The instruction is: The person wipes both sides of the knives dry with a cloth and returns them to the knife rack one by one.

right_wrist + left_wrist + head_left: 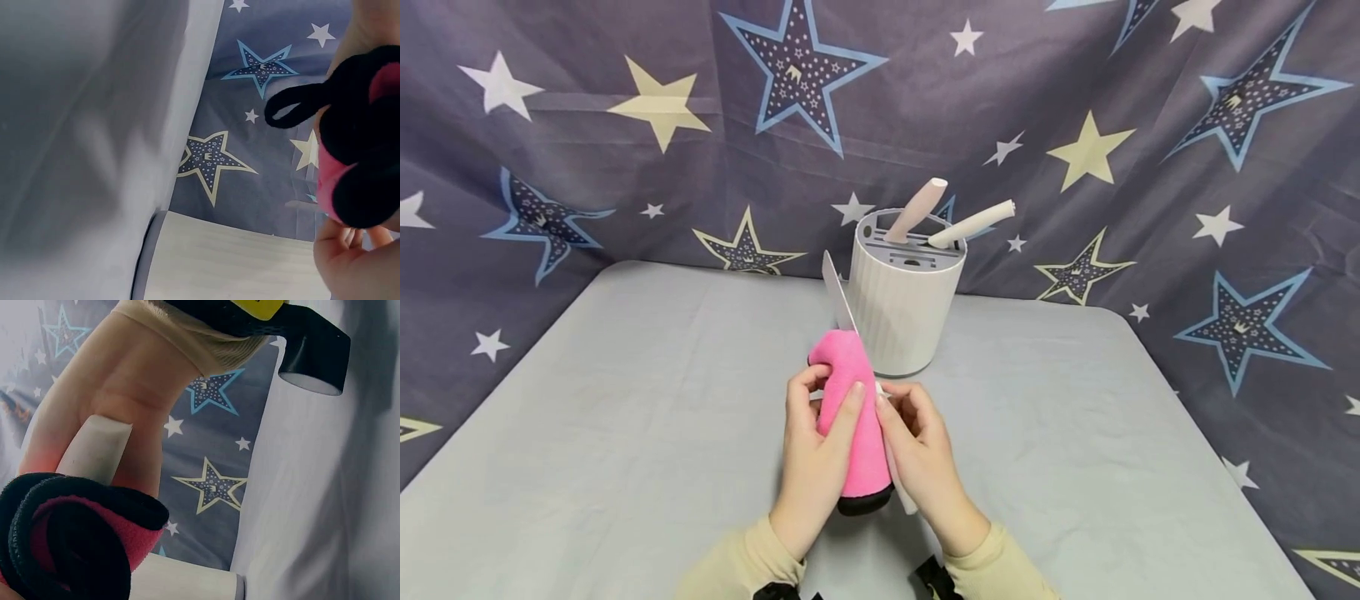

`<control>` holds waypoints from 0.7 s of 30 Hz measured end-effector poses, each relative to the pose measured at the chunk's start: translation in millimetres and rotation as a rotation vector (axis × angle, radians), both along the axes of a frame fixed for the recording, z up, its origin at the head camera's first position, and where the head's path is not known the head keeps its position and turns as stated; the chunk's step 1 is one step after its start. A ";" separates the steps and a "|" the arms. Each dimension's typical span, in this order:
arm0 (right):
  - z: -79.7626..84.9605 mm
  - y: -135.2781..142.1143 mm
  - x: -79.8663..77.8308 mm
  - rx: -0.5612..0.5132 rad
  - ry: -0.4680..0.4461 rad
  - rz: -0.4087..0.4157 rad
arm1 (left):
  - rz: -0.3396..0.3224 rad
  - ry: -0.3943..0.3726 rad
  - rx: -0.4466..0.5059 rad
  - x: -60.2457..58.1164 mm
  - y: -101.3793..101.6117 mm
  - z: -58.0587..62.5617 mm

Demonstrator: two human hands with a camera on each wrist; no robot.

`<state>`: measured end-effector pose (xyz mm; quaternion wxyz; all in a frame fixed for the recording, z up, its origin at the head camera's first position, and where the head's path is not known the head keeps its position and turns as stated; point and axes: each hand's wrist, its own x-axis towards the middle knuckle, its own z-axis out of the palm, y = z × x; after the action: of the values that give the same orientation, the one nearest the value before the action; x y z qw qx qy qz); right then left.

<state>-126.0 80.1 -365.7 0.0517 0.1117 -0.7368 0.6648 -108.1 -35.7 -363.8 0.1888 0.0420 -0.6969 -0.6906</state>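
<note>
In the head view my left hand [820, 442] grips a pink cloth [853, 417] with black trim, its thumb lying along the front. The cloth is folded into a thick roll with a black edge [144, 503]; a black hanging loop [294, 106] sticks out of it in the right wrist view. Past the cloth's far end juts a knife blade [838, 292], pointing up and left. My right hand [925, 458] pinches the knife's white handle [97, 447] close against the cloth's right side. The fingers partly hide that handle, and the cloth covers the blade's lower part.
Just beyond the hands stands a white ribbed knife block [902, 308] with a grey slotted top. A pinkish handle [917, 208] and a cream handle [973, 225] rise from it. A grey cloth covers the table [647, 417]; a star-patterned curtain [925, 92] hangs behind.
</note>
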 end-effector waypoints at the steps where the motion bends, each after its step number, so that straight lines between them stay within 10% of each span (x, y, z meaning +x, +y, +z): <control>1: 0.3 0.0 -0.4 -0.004 -0.007 -0.004 | 0.000 -0.004 0.004 0.1 0.7 -0.2; 21: 13.7 -4.0 -22.5 -0.008 -0.091 -0.087 | -0.071 -0.071 -0.048 17.8 14.9 -6.7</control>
<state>-148.5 76.1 -352.0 0.0474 0.0493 -0.7400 0.6691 -90.4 -20.8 -370.5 0.1403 0.0372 -0.7207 -0.6779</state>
